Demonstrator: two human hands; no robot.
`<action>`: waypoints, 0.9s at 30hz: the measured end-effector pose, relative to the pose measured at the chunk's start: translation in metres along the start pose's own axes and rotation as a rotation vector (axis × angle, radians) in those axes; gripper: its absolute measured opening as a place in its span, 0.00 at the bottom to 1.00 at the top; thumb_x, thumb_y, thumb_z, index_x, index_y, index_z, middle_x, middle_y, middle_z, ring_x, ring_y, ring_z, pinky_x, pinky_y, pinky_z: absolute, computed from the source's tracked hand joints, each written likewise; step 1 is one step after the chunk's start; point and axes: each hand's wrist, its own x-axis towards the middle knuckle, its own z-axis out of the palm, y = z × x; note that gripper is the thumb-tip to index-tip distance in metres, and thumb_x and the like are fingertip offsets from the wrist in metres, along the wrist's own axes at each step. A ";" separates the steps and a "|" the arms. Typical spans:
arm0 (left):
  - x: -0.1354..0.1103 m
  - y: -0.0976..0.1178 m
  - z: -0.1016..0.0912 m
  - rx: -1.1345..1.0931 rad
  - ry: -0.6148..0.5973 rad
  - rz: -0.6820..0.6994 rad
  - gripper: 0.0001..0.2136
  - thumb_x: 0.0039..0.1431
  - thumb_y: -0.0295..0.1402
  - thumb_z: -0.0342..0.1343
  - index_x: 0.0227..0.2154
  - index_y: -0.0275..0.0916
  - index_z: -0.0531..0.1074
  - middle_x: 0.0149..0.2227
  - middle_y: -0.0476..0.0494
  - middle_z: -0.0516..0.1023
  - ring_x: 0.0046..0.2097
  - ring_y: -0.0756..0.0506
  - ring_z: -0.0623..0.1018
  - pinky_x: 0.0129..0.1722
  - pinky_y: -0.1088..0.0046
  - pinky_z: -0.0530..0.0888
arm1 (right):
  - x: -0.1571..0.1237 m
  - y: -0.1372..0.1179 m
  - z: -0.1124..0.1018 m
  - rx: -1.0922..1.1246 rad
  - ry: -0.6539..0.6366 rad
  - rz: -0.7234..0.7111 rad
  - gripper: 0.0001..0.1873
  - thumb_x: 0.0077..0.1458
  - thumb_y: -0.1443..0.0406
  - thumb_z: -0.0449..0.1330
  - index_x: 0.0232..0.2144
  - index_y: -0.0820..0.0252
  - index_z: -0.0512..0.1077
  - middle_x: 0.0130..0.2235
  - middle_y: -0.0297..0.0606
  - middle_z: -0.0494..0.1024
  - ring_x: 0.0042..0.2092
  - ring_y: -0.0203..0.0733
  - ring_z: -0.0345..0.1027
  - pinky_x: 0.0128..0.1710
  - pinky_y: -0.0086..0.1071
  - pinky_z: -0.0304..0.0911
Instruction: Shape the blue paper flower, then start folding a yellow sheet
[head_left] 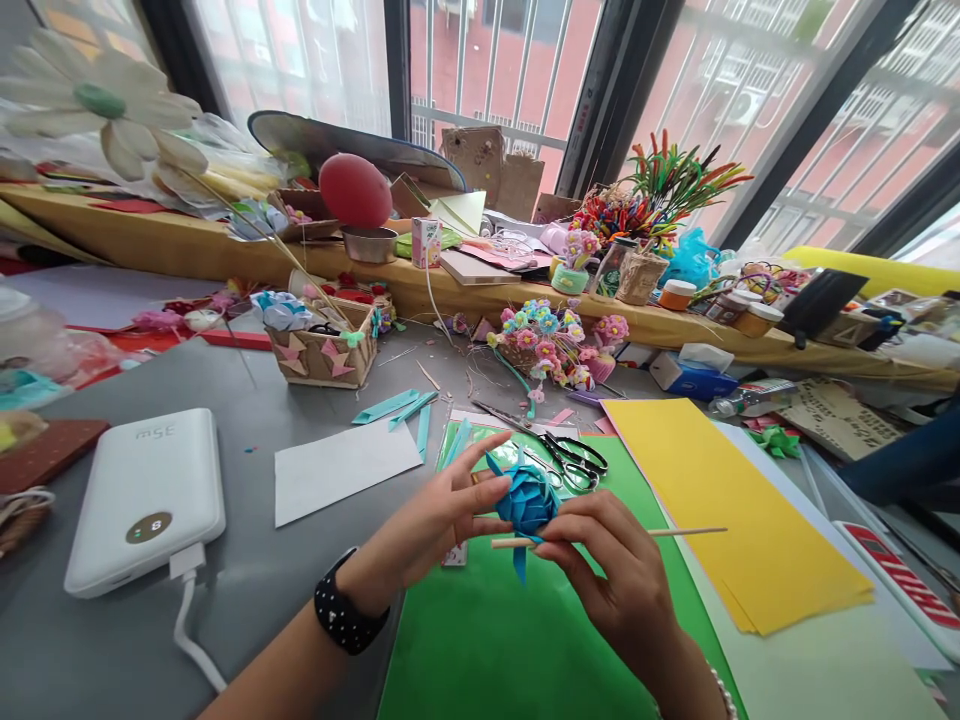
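Note:
My left hand (439, 515) steadies a blue folded-paper flower (529, 498) between its thumb and fingers, the index finger stretched out above it. A thin wooden stick (694, 531) lies across below the flower, and my right hand (619, 555) pinches it, together with the end of a blue paper strip. Part of that blue strip (520, 566) hangs down past the stick. Behind the flower, black-handled scissors (577, 462) rest on a green sheet (480, 640). The palm side of my right fingers is hidden.
Yellow paper (727, 490) lies at right, a white paper piece (345, 472) and blue strips (390, 405) at left. A white power bank (150, 500) with a cable sits farther left. A cardboard box (322, 355) and small pink and blue flowers (544, 345) stand behind.

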 end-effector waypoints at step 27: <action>0.004 -0.023 0.014 -0.364 0.080 0.007 0.22 0.51 0.30 0.60 0.49 0.44 0.62 0.35 0.50 0.74 0.35 0.52 0.75 0.39 0.74 0.70 | -0.005 0.004 0.005 -0.090 0.081 0.113 0.03 0.54 0.69 0.56 0.29 0.58 0.69 0.27 0.37 0.71 0.30 0.39 0.66 0.28 0.32 0.65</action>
